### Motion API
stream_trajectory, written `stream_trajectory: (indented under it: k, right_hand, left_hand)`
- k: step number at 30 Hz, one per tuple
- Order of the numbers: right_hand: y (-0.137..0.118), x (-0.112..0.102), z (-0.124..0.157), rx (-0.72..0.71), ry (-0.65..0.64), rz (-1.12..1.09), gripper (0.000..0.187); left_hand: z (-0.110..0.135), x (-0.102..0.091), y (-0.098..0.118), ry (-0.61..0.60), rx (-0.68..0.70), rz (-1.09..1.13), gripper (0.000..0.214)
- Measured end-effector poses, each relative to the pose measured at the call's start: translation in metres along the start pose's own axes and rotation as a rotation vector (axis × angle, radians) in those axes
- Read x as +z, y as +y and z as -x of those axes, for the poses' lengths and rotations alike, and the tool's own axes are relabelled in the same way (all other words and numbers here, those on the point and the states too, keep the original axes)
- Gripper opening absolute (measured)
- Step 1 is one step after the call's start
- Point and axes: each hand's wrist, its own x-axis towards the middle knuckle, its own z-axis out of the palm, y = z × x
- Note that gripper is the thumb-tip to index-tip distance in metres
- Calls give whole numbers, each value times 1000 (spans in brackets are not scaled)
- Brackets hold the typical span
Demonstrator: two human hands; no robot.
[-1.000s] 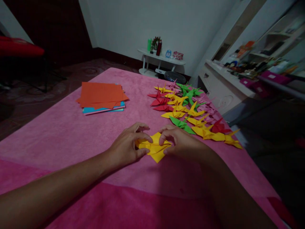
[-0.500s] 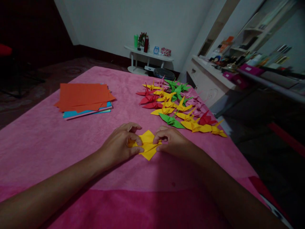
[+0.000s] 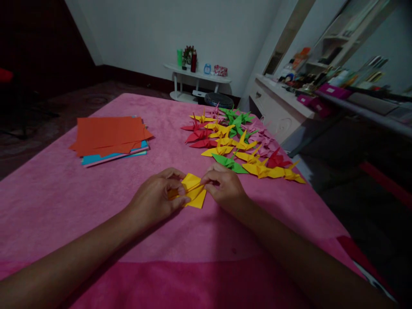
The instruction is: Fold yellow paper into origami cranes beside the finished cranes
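Note:
A small yellow folded paper (image 3: 197, 198) sits between my hands, just above or on the pink cloth. My left hand (image 3: 161, 193) grips its left side, thumb in front and fingers curled behind. With thumb and fingertips pinched together, my right hand (image 3: 223, 182) holds the right corner. A slanting crease runs across the paper from one hand to the other. The parts of the paper under my fingers are hidden.
Folded paper cranes (image 3: 225, 141) in yellow, red, green and pink crowd the right side of the pink cloth (image 3: 106, 214). On the left lies a stack of orange sheets (image 3: 109, 135) over blue and pink ones. A cluttered dresser (image 3: 280, 111) stands at the right.
The yellow paper has turned, its right corner now raised. My right hand has shifted left and slightly up, closer to the left hand. The view has tilted a little.

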Motion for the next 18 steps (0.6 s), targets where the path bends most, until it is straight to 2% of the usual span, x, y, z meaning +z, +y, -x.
stream_trajectory:
  k: [3,6,9,13,18]
  right_hand:
    - [8,8,-12,-47,12,-17,18]
    - [16,9,-18,-79,-21,-132,18]
    - [20,3,-21,-64,-126,-225,17]
    - [21,-7,-27,-24,-267,-240,15]
    - [23,-14,-30,4,-362,-284,12]
  left_hand:
    - [-2,-4,-4,23,-45,-18,9]
    - [-4,-4,-7,-2,-70,7,8]
    - [-5,-3,-8,-30,-93,30,7]
    - [-6,-3,-7,-45,-98,31,9]
    - [-7,-6,-6,-66,-89,29,12]
